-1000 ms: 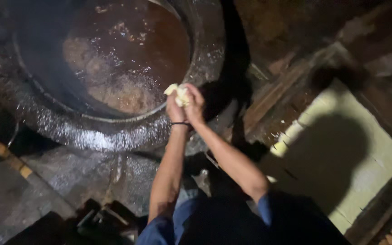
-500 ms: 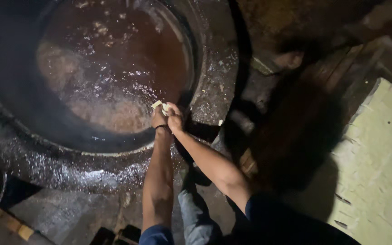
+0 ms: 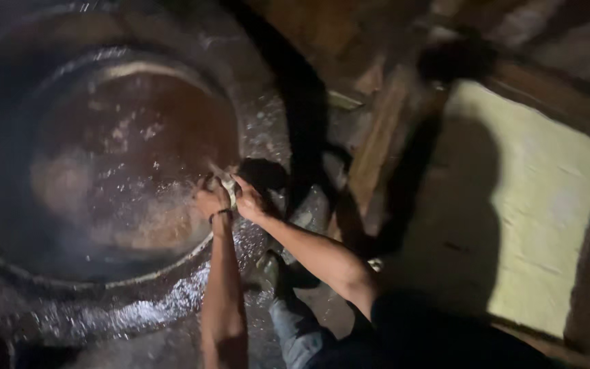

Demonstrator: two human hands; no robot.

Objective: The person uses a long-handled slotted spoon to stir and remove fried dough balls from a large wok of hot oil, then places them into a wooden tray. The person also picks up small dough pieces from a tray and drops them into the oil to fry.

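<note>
Both hands meet over the near right rim of a huge dark pan holding brown, foamy liquid. Left hand and right hand press together, fingers curled tight around a small pale lump held between them. A dark band circles the left wrist. Wet, glistening surround below the pan. Pale yellowish slab lies far right, well apart, crossed by shadow.
</note>
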